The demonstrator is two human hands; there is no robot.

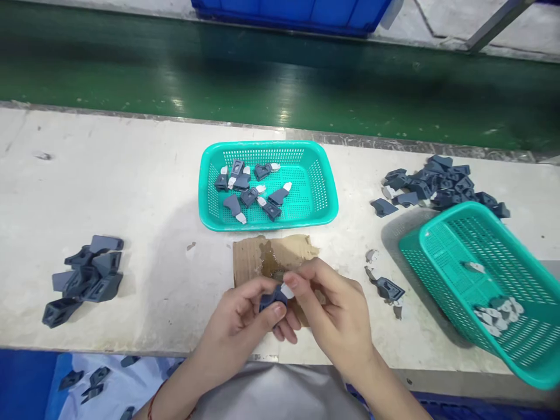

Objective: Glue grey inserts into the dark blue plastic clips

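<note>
Near the table's front edge, my left hand (pixel 247 318) grips a dark grey plastic part (pixel 270 298) between thumb and fingers. My right hand (pixel 330 309) pinches a small white piece (pixel 286 290) at the upper right end of that part. Both hands are close together over a torn piece of brown cardboard (pixel 249 259), which has a dark wet-looking patch. Behind them a green basket (pixel 326 219) holds several dark grey parts with white ends. My palms and fingers partly hide the held part.
Dark parts lie piled at the left (pixel 83 280) and at the back right (pixel 437 184). A tilted green basket (pixel 411 245) with white pieces stands at the right, near a loose dark part (pixel 389 289). A green belt (pixel 219 81) runs behind the table.
</note>
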